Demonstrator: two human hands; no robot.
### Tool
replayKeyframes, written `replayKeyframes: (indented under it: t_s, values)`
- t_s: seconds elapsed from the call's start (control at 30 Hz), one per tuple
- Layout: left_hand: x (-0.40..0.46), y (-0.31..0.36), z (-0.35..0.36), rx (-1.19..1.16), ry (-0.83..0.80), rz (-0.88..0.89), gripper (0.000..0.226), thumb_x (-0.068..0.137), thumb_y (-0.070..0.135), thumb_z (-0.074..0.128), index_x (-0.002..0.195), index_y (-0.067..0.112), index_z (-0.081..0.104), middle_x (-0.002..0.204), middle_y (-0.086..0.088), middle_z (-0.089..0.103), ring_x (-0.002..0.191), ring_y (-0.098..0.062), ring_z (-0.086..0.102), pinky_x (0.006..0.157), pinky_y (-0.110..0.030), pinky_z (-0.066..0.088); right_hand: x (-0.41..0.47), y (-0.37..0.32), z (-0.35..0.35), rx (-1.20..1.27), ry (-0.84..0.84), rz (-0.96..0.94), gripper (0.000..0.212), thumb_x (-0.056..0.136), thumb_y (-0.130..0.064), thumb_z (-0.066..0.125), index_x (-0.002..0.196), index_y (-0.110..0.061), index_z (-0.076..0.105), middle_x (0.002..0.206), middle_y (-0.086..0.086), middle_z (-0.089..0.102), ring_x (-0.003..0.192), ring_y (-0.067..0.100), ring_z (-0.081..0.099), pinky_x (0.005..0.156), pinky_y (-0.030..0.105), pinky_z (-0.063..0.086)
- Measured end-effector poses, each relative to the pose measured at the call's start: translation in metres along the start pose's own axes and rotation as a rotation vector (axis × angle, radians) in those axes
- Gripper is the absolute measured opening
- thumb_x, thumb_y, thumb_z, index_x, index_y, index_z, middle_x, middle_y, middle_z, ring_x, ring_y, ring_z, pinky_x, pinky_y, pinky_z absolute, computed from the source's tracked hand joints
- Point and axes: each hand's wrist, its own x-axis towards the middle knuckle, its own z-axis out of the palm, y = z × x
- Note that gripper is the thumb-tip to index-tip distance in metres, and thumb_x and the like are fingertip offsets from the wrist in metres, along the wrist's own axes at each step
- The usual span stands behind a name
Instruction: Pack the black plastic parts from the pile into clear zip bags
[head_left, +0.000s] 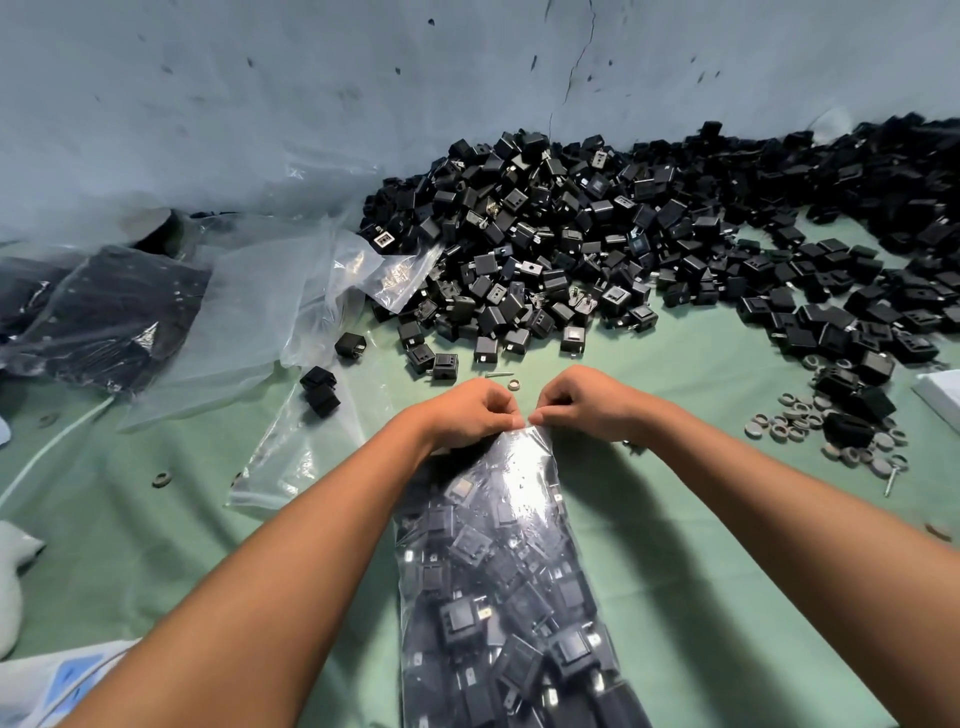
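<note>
Nearest, a full bag of black parts, lying on the green sheet with its long axis running near to far, mouth at the far end. At that mouth, left hand and right hand side by side, thumbs almost touching, each pinching the top edge with curled fingers. Bag body trailing back toward the body between both forearms; only the mouth strip under the fingertips. Both hands equally close to the seal, so probably a press-and-slide outward along the strip, left hand leftward, right hand rightward. Whether the seal is already closed: cannot tell. Just beyond the knuckles, a small ring. Left of centre, empty clear bags. Farther off, the pile against the wall.
</note>
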Motion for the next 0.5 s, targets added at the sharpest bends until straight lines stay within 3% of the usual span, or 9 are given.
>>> replayKeyframes:
  t_s: [0.1, 0.2, 0.33, 0.4, 0.5]
  values:
    - [0.003, -0.005, 0.003, 0.013, 0.016, -0.004, 0.022, 0.100, 0.022, 0.065, 0.087, 0.003, 0.065, 0.077, -0.004, 0.053, 0.073, -0.017, 0.046, 0.074, -0.033, 0.042, -0.001, 0.001, 0.009, 0.226, 0.112, 0.148, 0.032, 0.092, -0.029, 0.076, 0.064, -0.014, 0.071, 0.058, 0.003, 0.055, 0.058, 0.015, 0.044, 0.059, 0.030, 0.035]
    - [0.004, -0.008, 0.004, -0.009, 0.006, -0.017, 0.017, 0.100, 0.021, 0.064, 0.089, 0.009, 0.066, 0.080, -0.004, 0.055, 0.076, -0.017, 0.049, 0.078, -0.032, 0.044, -0.004, 0.002, 0.018, 0.371, 0.186, 0.225, 0.030, 0.092, -0.027, 0.075, 0.066, -0.014, 0.074, 0.058, 0.003, 0.059, 0.058, 0.016, 0.050, 0.061, 0.029, 0.041]
    - [0.008, -0.003, 0.001, -0.095, -0.018, -0.044, 0.011, 0.098, 0.018, 0.068, 0.088, 0.012, 0.070, 0.079, 0.002, 0.062, 0.075, -0.011, 0.054, 0.080, -0.027, 0.044, -0.009, 0.006, 0.027, 0.352, 0.256, 0.215, 0.028, 0.093, -0.026, 0.074, 0.067, -0.016, 0.075, 0.057, -0.002, 0.065, 0.056, 0.011, 0.056, 0.062, 0.027, 0.046]
    - [0.011, 0.003, 0.001, -0.081, -0.032, -0.038, 0.018, 0.096, 0.024, 0.071, 0.084, 0.011, 0.069, 0.070, 0.008, 0.058, 0.067, -0.007, 0.051, 0.071, -0.021, 0.042, -0.013, 0.009, 0.037, 0.356, 0.328, 0.178, 0.028, 0.095, -0.028, 0.073, 0.067, -0.021, 0.074, 0.058, -0.002, 0.067, 0.054, 0.011, 0.055, 0.059, 0.027, 0.046]
    - [0.015, 0.008, 0.000, -0.039, -0.036, -0.025, 0.023, 0.094, 0.027, 0.073, 0.084, 0.006, 0.068, 0.066, 0.006, 0.054, 0.064, -0.010, 0.046, 0.065, -0.023, 0.040, -0.020, 0.014, 0.049, 0.470, 0.465, 0.139, 0.016, 0.094, -0.028, 0.076, 0.080, -0.020, 0.080, 0.065, -0.001, 0.071, 0.055, 0.007, 0.056, 0.056, 0.025, 0.047]
